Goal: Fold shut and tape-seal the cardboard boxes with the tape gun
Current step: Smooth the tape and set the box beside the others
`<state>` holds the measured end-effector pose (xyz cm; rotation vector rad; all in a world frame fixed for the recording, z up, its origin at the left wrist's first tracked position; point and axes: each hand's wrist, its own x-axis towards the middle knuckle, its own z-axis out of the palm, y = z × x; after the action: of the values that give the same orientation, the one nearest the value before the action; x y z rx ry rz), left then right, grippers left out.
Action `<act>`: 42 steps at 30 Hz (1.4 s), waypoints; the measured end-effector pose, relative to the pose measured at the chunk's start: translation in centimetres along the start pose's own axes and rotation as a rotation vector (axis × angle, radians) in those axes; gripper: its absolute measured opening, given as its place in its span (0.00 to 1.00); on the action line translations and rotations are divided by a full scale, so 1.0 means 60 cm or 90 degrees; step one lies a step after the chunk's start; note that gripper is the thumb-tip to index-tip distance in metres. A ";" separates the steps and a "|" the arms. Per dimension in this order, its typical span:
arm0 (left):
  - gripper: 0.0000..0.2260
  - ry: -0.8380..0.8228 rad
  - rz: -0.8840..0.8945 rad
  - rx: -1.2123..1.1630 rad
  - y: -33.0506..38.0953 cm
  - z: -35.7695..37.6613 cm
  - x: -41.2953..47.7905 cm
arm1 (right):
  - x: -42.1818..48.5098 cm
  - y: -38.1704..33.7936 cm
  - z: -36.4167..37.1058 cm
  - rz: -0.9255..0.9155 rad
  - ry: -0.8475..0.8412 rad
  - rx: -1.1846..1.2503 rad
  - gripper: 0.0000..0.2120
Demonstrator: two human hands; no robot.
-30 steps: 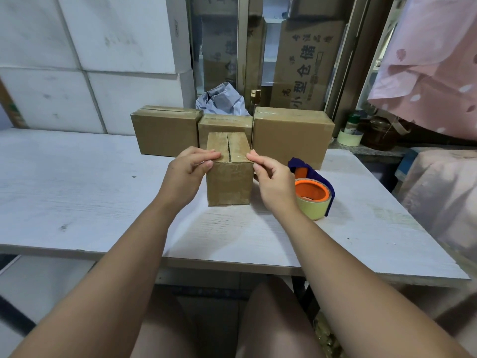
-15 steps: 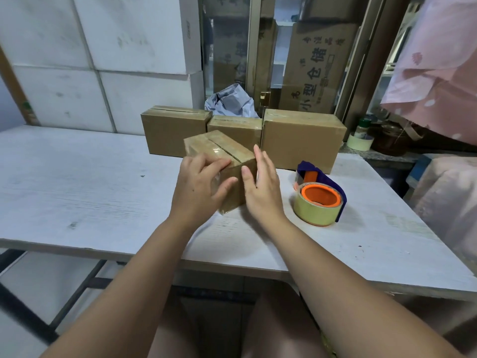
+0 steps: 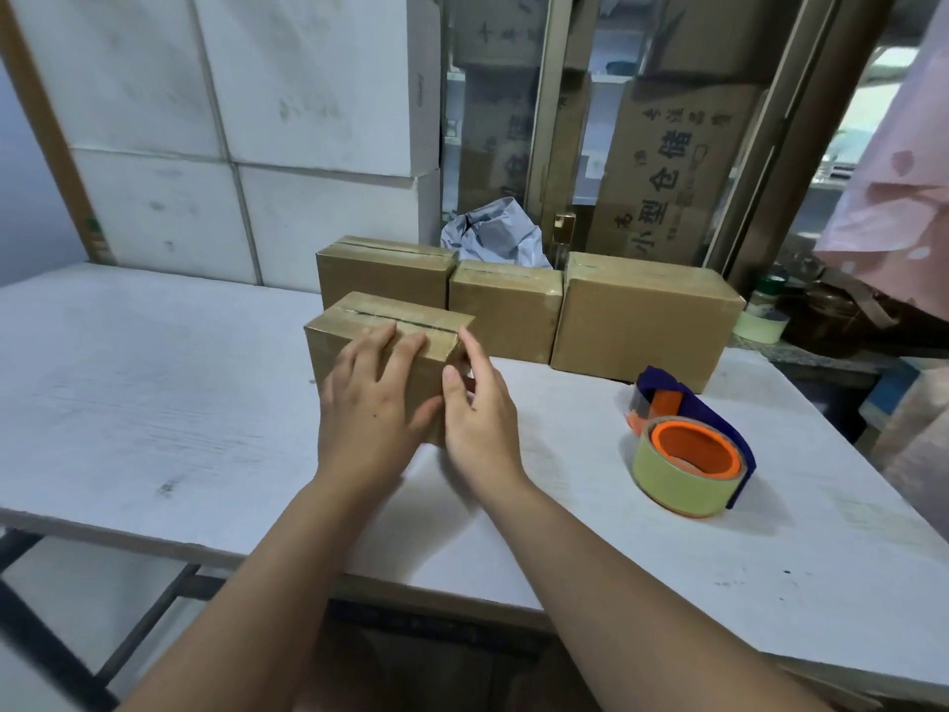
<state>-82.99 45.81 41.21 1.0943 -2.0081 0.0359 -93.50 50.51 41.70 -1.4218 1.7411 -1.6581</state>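
Observation:
A small cardboard box (image 3: 359, 321) lies on the white table (image 3: 154, 403) with its flaps folded down and a seam along its top. My left hand (image 3: 375, 403) rests on the box's near face, fingers spread and reaching over the top edge. My right hand (image 3: 477, 408) touches the box's right end with straight fingers. The tape gun (image 3: 688, 449), blue with an orange core and a yellowish roll, lies on the table to the right, apart from both hands.
Three closed cardboard boxes stand in a row behind: the left box (image 3: 385, 280), the middle box (image 3: 503, 310), and the larger right box (image 3: 642, 316). White foam blocks (image 3: 257, 146) stack at the back left. A crumpled grey bag (image 3: 493, 238) lies behind the boxes.
The small box has been turned from seam pointing away to seam running left-right and set flat, slightly leftward. Both hands stayed on it; the view shifted.

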 end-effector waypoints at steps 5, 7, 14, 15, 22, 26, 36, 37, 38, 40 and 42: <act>0.26 0.009 -0.041 -0.046 -0.025 -0.012 0.017 | 0.020 -0.013 0.037 -0.022 -0.024 -0.018 0.23; 0.26 0.064 -0.098 -0.148 -0.047 -0.026 0.029 | 0.031 -0.025 0.047 -0.039 -0.026 -0.040 0.22; 0.29 0.073 -0.528 -0.496 -0.155 -0.059 0.095 | 0.073 -0.048 0.106 -0.026 -0.065 -0.063 0.18; 0.26 0.083 -0.538 -0.500 -0.167 -0.058 0.099 | 0.075 -0.049 0.117 -0.039 -0.071 -0.074 0.19; 0.19 0.206 -0.525 -0.448 -0.241 -0.082 0.156 | 0.122 -0.070 0.199 -0.115 -0.098 -0.062 0.22; 0.22 0.246 -0.492 -0.406 -0.289 -0.091 0.202 | 0.167 -0.088 0.242 -0.140 -0.108 -0.080 0.20; 0.23 0.233 -0.484 -0.421 -0.396 -0.055 0.285 | 0.276 -0.086 0.315 -0.274 -0.068 -0.396 0.19; 0.23 0.232 -0.494 -0.427 -0.400 -0.048 0.293 | 0.284 -0.085 0.315 -0.290 -0.053 -0.443 0.18; 0.23 0.231 -0.495 -0.426 -0.402 -0.042 0.298 | 0.290 -0.085 0.315 -0.304 -0.048 -0.485 0.17; 0.24 0.228 -0.484 -0.417 -0.406 -0.028 0.312 | 0.306 -0.083 0.312 -0.317 -0.051 -0.560 0.15; 0.23 0.225 -0.479 -0.411 -0.404 -0.016 0.324 | 0.320 -0.077 0.309 -0.304 -0.053 -0.593 0.16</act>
<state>-70.62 17.87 46.76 1.2197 -1.0729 -0.7071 -85.20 25.60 48.23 -2.4030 2.3904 -0.9010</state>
